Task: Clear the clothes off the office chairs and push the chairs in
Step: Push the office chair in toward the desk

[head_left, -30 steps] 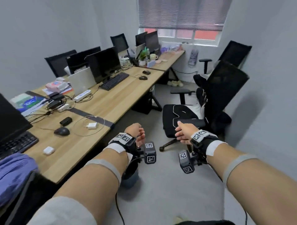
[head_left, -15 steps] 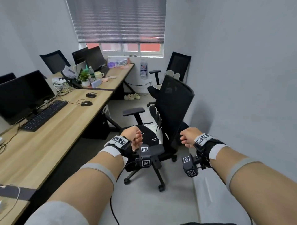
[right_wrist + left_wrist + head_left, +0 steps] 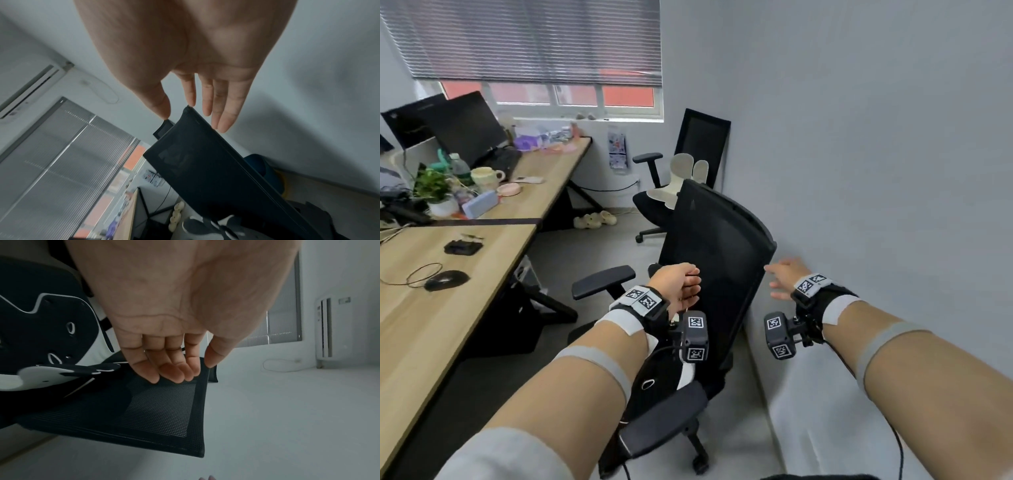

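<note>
A black mesh office chair (image 3: 719,260) stands pulled out between the desk and the right wall, its backrest towards me. A black-and-white cushion (image 3: 686,377) lies on its seat. My left hand (image 3: 688,284) is at the backrest's left edge; in the left wrist view the left hand (image 3: 193,371) has loosely bent fingers (image 3: 170,369) against the mesh (image 3: 160,408) and the thumb at the rim. My right hand (image 3: 777,277) is spread beside the top right corner. In the right wrist view the right hand (image 3: 189,120) straddles that corner without gripping. Dark fabric (image 3: 312,217) shows low behind the chair.
The long wooden desk (image 3: 482,281) runs along the left with a mouse (image 3: 446,279), monitors and clutter. A second black chair (image 3: 700,150) with a white cushion stands by the window. Slippers (image 3: 595,219) lie on the floor. The grey wall (image 3: 893,205) is close on the right.
My view has swung right and closer to the chair. Both hands have risen to the backrest, the left to its left edge, and the right has uncurled and spread at the top corner.
</note>
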